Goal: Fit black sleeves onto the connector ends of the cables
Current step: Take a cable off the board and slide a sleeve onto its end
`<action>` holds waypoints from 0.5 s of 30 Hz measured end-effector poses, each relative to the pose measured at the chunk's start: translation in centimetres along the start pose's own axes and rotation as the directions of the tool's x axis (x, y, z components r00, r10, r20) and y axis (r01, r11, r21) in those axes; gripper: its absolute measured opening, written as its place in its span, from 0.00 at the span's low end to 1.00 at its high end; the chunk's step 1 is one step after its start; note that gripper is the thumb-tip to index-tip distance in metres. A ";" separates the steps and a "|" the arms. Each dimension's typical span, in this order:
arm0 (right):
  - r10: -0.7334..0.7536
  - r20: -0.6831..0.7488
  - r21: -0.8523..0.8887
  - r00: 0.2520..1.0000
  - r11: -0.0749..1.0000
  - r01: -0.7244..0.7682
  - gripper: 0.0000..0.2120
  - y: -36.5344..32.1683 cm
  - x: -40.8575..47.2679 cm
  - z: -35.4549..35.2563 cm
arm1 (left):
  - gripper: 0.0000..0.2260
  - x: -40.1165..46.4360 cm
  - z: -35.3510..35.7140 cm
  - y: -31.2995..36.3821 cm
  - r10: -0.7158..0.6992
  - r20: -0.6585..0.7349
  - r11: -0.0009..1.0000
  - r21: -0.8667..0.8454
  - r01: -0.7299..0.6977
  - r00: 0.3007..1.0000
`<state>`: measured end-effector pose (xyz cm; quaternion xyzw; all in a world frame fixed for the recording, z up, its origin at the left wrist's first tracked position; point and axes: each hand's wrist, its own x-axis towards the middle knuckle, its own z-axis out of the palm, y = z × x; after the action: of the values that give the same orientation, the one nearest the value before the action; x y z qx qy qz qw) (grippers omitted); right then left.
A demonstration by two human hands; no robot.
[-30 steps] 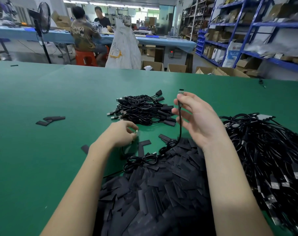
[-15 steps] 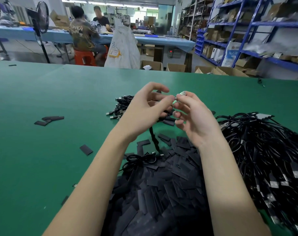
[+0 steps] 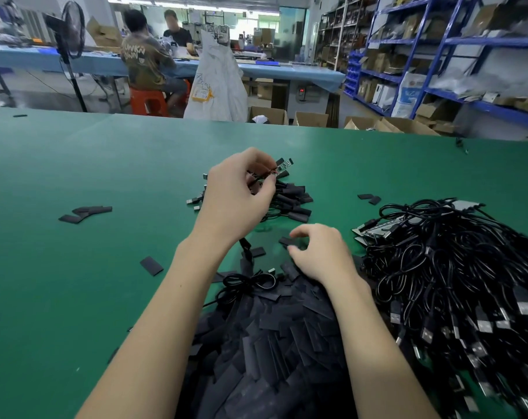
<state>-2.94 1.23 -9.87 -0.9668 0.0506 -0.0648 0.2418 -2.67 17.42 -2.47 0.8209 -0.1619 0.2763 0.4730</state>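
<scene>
My left hand [image 3: 240,196] is raised above the green table [image 3: 75,267] and pinches a black cable just behind its bare connector end [image 3: 284,165], a small circuit board that sticks out past the fingertips. The cable hangs down to a small coil [image 3: 250,281]. My right hand [image 3: 320,252] is low at the far edge of the heap of flat black sleeves [image 3: 272,343], thumb and forefinger closing on one black sleeve [image 3: 287,241]. Beyond my left hand lies a pile of sleeved cables [image 3: 290,204].
A big tangle of black cables [image 3: 456,282] with metal plugs fills the right side. Loose sleeves lie at the left [image 3: 84,213], near my left forearm [image 3: 151,266] and at the right [image 3: 369,198]. People sit at a blue bench behind the table.
My right hand let go of the connector end and dropped to the sleeve heap. My left hand now holds the cable end alone, slightly farther forward.
</scene>
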 end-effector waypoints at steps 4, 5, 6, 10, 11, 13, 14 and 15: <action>0.035 -0.033 0.032 0.999 0.999 -0.034 0.05 0.3 0.2 0.5 | 0.06 0.1 -0.1 -0.4 0.058 0.011 0.995 0.083 -0.059 0.998; 0.037 -0.045 0.065 0.998 0.997 -0.034 0.03 0.3 0.2 0.5 | 0.06 0.1 -0.1 -0.5 0.071 0.012 0.992 0.100 -0.071 0.997; 0.024 -0.043 0.083 0.999 0.996 -0.021 0.03 0.3 0.2 0.5 | 0.06 0.1 -0.2 -0.5 0.081 0.011 0.990 0.113 -0.082 0.997; -0.024 -0.008 0.103 1.000 0.994 0.024 0.05 0.3 0.2 0.1 | 0.05 0.1 -0.3 -0.8 0.103 0.040 0.986 0.129 -0.108 0.994; -0.024 0.006 0.116 1.000 0.993 0.023 0.06 0.3 0.3 -0.1 | 0.05 0.1 -0.3 -0.9 0.105 0.050 0.985 0.130 -0.111 0.993; -0.029 0.024 0.146 0.999 0.989 0.025 0.08 0.4 0.5 -0.5 | 0.05 0.1 -0.5 -1.0 0.107 0.060 0.985 0.130 -0.114 0.992; -0.039 0.018 0.161 0.999 0.986 0.035 0.09 0.4 0.6 -0.8 | 0.05 0.2 -0.5 -1.0 0.109 0.063 0.985 0.130 -0.117 0.992; -0.051 0.006 0.184 0.999 0.982 0.049 0.09 0.4 0.7 -1.1 | 0.05 0.2 -0.6 -1.1 0.110 0.067 0.984 0.131 -0.118 0.992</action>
<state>-2.46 0.32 -9.04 -0.9416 0.0188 -0.0700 0.3288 -2.15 18.42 -2.87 0.8481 -0.2038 0.2887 0.3948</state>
